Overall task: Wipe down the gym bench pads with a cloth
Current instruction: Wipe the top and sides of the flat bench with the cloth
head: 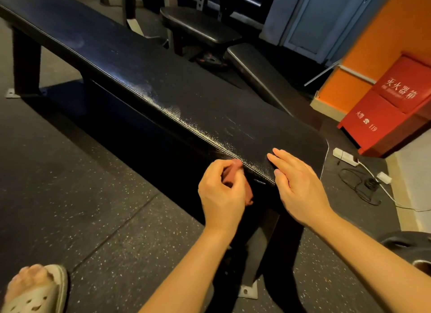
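The long black textured vinyl bench pad (163, 84) runs from the far left down to the near right, where both hands meet it at its near end. The left hand (221, 196) has its fingers curled tightly round a small reddish-pink cloth (236, 165), bunched up and pressed against the pad's near side edge, just below the stitched seam. Bunching it probably gives a firm wad to rub along that narrow edge. The right hand (300, 184) lies flat on the pad's top, just right of the cloth, fingers straight and holding nothing. It seems to brace the person while the other hand scrubs. A second black padded bench (200, 25) stands beyond, and a red metal fire-extinguisher box (391, 107) sits at the far right on the dark speckled rubber floor (70, 172).
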Available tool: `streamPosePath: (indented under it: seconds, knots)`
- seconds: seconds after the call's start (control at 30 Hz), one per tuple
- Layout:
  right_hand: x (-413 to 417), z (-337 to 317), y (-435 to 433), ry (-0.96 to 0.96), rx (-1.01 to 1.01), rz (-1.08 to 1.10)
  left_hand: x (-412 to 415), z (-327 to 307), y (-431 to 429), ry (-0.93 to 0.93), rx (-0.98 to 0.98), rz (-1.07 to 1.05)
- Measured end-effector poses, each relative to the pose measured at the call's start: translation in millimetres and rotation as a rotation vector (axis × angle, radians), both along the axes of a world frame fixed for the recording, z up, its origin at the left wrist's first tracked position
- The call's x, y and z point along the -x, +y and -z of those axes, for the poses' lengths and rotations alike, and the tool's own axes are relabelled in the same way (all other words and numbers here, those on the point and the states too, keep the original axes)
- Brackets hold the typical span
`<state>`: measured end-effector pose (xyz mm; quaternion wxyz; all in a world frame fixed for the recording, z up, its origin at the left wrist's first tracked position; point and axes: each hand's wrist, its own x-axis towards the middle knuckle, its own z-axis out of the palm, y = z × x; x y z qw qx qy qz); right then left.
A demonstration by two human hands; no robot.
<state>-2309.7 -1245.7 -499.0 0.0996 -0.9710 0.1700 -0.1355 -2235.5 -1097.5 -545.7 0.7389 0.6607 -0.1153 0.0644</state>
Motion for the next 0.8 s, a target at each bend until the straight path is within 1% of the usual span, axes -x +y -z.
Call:
streamPosePath:
  seconds: [0.03, 0.07, 0.13, 0.17, 0.23, 0.3, 0.37, 0.47, 0.57, 0.6, 0.63, 0.73, 0.77, 0.8]
  knots:
    - [-0.5, -0.3, 0.0, -0.006, 0.000, -0.002, 0.9, 0.7, 0.5, -0.014, -0.014, 0.005]
    - [-0.6, -0.1, 0.1, -0.006, -0.006, -0.004, -6.5, 3.2, 1.6, 0.023, -0.012, -0.032]
    - [-1.4, 0.5, -1.0, -0.003, -0.014, -0.010, -32.9, 11.3, 7.1, 0.165, 0.006, -0.150]
    - [-1.0, 0.4, -0.5, -0.005, -0.012, -0.008, -40.1, 13.7, 10.9, 0.203, 0.009, -0.172]
    - [-0.8, 1.2, 1.5, -0.011, -0.004, -0.003, -29.2, 12.7, 11.0, 0.176, 0.026, -0.137]
    - [-1.3, 0.6, 1.6, -0.030, 0.010, 0.002, 4.9, 9.1, -1.0, 0.077, 0.015, -0.003]
    - [-4.9, 0.1, 2.8, -0.034, 0.015, -0.007, 29.5, 8.3, -7.6, 0.027, 0.009, 0.087]
    - [-4.0, -0.5, 1.4, -0.029, -0.007, 0.001, 30.7, 11.5, -17.6, 0.091, 0.004, 0.078]
    - [-1.6, -1.5, 2.4, -0.011, -0.016, 0.001, 39.2, 4.4, -25.5, 0.287, 0.094, 0.004]
    - [-1.2, -1.5, 2.5, -0.013, -0.014, 0.005, 46.0, 1.3, -28.6, 0.317, 0.107, -0.015]
    - [-1.1, -0.8, 2.4, -0.017, -0.010, 0.011, 53.3, -0.5, -30.2, 0.310, 0.100, -0.002]
    - [-0.9, 0.9, 2.0, -0.022, 0.005, 0.016, 67.0, -1.3, -29.1, 0.219, 0.055, 0.144]
    - [-0.8, 0.7, 1.5, -0.022, 0.001, 0.012, 63.0, -0.2, -27.2, 0.208, 0.035, 0.147]
    - [-0.3, 0.1, 1.1, -0.022, -0.005, 0.005, 55.7, 0.8, -25.1, 0.222, 0.026, 0.107]
